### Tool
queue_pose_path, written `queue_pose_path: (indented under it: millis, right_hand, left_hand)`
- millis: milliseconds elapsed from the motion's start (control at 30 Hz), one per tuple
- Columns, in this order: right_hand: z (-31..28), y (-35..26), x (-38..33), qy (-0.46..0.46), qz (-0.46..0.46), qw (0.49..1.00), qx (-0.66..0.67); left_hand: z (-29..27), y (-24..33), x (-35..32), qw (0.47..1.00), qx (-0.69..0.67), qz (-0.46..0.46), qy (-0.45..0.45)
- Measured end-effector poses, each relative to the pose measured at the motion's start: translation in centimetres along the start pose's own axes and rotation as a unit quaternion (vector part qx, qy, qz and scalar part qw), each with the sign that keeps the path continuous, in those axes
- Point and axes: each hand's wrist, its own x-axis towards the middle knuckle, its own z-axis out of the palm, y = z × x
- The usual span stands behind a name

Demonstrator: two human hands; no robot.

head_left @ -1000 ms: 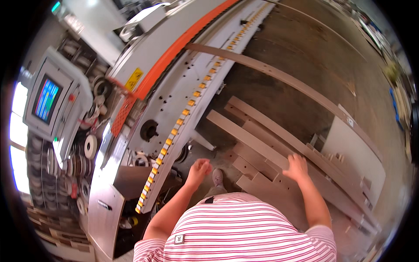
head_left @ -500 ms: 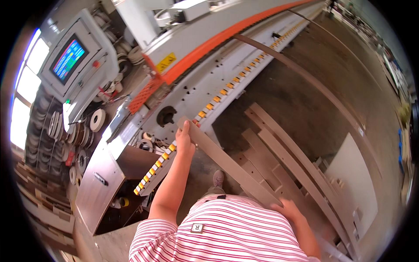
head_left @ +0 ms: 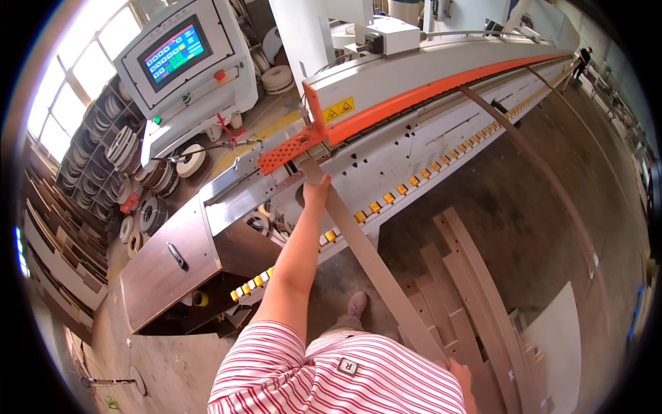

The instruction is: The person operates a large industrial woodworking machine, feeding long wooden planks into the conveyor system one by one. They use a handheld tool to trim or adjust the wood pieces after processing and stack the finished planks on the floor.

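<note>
Board (head_left: 373, 259) greyish brown; shirt (head_left: 403, 376) striped red and white; guard plate (head_left: 293, 151) orange; rail segments (head_left: 402, 189) yellow.

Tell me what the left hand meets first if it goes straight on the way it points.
Most likely the near end of the long orange strip, just beyond the left hand; depth is unclear, so it might pass beneath.
</note>
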Motion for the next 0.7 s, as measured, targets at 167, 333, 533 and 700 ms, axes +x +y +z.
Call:
queue_pose_path:
  millis: [167,333,533,700]
  right_hand:
    - [-0.2,-4.0,4.4,-0.017,-0.016,1.000,-0.009]
    - [-1.4,-6.8,7.1,-0.019,-0.013,1.000,0.005]
    - [-2.2,-8.5,8.9,-0.040,-0.010,0.999,-0.016]
    - [-3.6,-9.0,9.8,-0.048,0.000,0.999,-0.007]
  left_hand:
    - [2.8,-2.8,3.4,0.971,0.159,0.083,0.158]
    - [3.2,1.1,1.9,0.982,0.165,0.015,0.090]
    - [2.1,1.3,2.3,0.973,0.191,0.028,0.128]
    - [2.8,0.9,1.7,0.978,0.167,0.039,0.118]
